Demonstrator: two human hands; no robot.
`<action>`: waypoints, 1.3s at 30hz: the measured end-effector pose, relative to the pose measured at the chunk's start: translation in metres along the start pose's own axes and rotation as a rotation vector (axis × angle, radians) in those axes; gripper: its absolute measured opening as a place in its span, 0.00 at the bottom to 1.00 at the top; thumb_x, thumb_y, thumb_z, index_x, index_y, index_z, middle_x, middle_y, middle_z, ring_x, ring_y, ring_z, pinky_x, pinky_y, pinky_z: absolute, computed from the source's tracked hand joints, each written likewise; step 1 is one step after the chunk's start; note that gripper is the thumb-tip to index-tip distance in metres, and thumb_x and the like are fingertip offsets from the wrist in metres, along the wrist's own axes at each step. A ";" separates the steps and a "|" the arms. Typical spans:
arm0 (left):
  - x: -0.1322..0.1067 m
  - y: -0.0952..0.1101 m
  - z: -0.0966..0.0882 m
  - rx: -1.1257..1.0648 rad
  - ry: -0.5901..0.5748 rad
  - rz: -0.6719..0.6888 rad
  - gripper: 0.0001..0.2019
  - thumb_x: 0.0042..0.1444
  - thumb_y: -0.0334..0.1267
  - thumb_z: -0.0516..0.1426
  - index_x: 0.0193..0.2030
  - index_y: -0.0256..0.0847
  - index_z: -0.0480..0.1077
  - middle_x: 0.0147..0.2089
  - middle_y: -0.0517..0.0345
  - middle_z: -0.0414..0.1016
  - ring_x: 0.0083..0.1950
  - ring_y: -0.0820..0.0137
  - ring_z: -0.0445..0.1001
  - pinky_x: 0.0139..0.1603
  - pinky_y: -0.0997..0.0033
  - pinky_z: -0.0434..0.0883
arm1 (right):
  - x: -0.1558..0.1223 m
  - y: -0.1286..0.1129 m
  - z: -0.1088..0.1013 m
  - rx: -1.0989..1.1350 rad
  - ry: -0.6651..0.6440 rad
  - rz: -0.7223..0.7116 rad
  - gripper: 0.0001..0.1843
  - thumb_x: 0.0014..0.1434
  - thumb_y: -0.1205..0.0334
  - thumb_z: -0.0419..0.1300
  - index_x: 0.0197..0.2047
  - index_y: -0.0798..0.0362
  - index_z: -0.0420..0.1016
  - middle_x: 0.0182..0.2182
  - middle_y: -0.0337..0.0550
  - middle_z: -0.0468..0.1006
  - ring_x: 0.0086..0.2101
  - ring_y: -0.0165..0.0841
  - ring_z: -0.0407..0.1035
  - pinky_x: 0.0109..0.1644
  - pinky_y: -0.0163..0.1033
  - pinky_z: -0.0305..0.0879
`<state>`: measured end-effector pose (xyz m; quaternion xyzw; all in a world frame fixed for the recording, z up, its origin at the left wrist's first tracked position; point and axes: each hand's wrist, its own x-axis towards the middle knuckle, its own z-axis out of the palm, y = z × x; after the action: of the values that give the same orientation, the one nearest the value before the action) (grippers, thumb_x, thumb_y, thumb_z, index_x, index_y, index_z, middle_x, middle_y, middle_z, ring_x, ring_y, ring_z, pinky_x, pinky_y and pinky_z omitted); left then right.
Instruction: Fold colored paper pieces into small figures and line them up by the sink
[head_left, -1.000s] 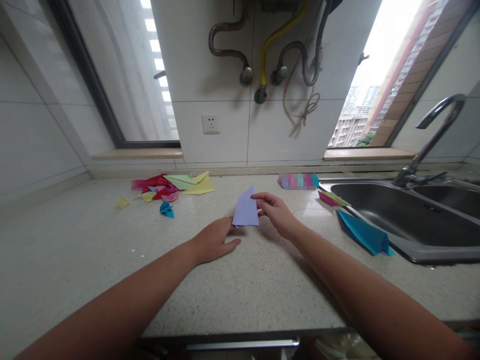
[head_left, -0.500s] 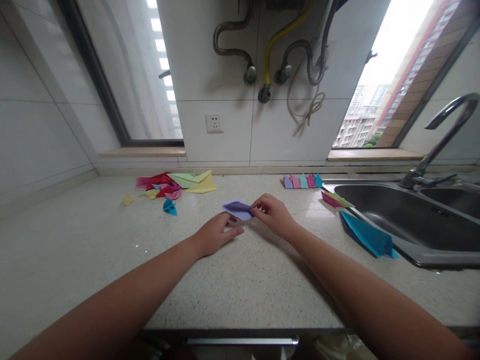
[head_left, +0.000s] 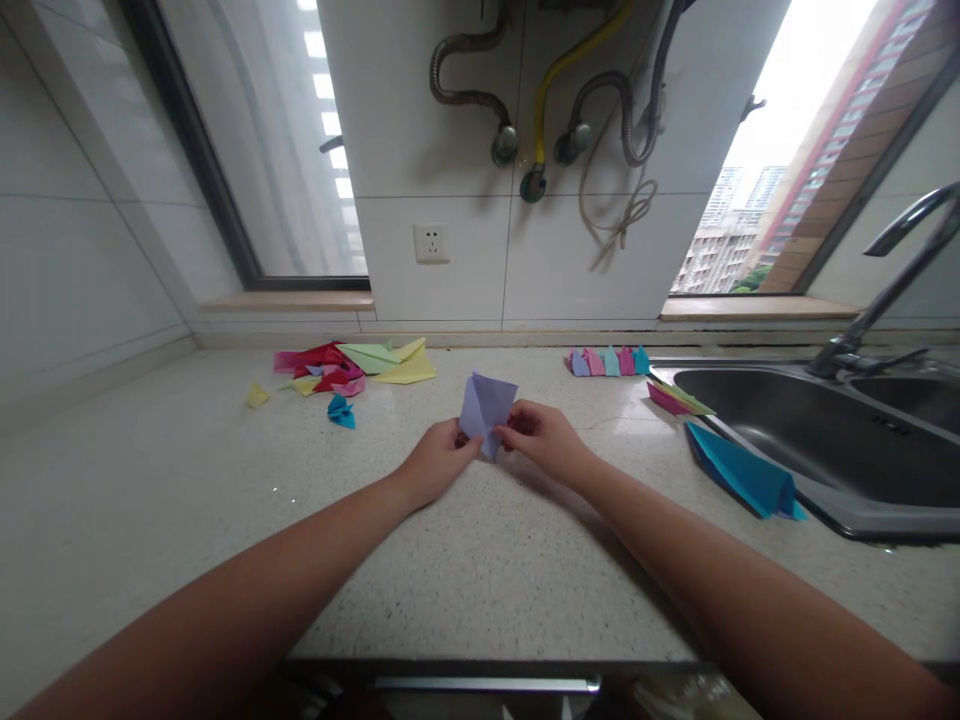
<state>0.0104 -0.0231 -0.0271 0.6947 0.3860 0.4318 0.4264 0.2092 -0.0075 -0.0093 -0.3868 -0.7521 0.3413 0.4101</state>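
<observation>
A folded sheet of lilac paper (head_left: pixel 486 405) stands raised above the counter, its creased face toward me and its point downward. My left hand (head_left: pixel 441 458) pinches its lower left edge, thumb in front and the other fingers behind, partly hidden by the paper. On the lower right edge, my right hand (head_left: pixel 541 437) grips it between thumb and curled fingers. Both forearms reach in from the bottom corners over the pale speckled countertop (head_left: pixel 420 590).
At the back left lie several folded papers (head_left: pixel 367 358), a small blue one (head_left: pixel 341 411) and a yellow scrap (head_left: pixel 256 396). Small folded pieces (head_left: pixel 607 362) line up at the back right. A blue paper plane (head_left: pixel 742 470) rests by the steel sink (head_left: pixel 847 515).
The lilac paper has gone from lying nearly flat to standing tilted up with its face toward me. My left hand now has its thumb on the paper; the right hand's grip is lower.
</observation>
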 end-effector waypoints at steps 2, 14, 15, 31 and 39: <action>0.001 0.002 0.000 -0.066 -0.019 -0.005 0.14 0.59 0.41 0.59 0.46 0.33 0.75 0.43 0.47 0.81 0.43 0.62 0.78 0.50 0.59 0.71 | 0.001 0.002 0.000 0.087 -0.005 0.053 0.14 0.54 0.53 0.66 0.33 0.53 0.68 0.25 0.38 0.74 0.25 0.30 0.71 0.32 0.39 0.68; -0.005 0.005 -0.002 -0.172 -0.115 -0.109 0.16 0.55 0.45 0.63 0.43 0.33 0.78 0.41 0.47 0.82 0.40 0.62 0.78 0.47 0.61 0.72 | -0.002 -0.004 0.002 0.274 -0.209 0.096 0.15 0.57 0.53 0.64 0.41 0.55 0.77 0.34 0.44 0.78 0.31 0.31 0.69 0.36 0.38 0.67; -0.006 0.005 -0.002 -0.164 -0.138 -0.118 0.15 0.55 0.44 0.64 0.42 0.33 0.79 0.40 0.48 0.82 0.39 0.63 0.78 0.46 0.62 0.72 | -0.002 -0.005 0.002 0.295 -0.200 0.101 0.14 0.57 0.53 0.64 0.40 0.55 0.77 0.34 0.44 0.78 0.32 0.31 0.69 0.37 0.38 0.67; -0.013 0.020 0.006 -0.142 -0.303 -0.215 0.12 0.51 0.42 0.65 0.33 0.33 0.78 0.34 0.49 0.81 0.35 0.67 0.77 0.41 0.67 0.69 | 0.000 -0.007 0.001 0.282 0.124 0.133 0.19 0.52 0.47 0.67 0.34 0.56 0.78 0.29 0.44 0.78 0.29 0.33 0.68 0.34 0.39 0.66; -0.010 0.015 0.002 -0.116 -0.290 -0.306 0.12 0.44 0.40 0.69 0.31 0.33 0.78 0.32 0.51 0.81 0.31 0.70 0.75 0.33 0.72 0.65 | 0.000 -0.002 0.000 0.276 0.191 0.163 0.21 0.52 0.46 0.66 0.34 0.58 0.79 0.28 0.44 0.76 0.28 0.32 0.67 0.33 0.38 0.64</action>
<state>0.0117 -0.0376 -0.0161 0.6573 0.3962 0.2791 0.5771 0.2086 -0.0081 -0.0076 -0.4172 -0.6220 0.4349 0.5000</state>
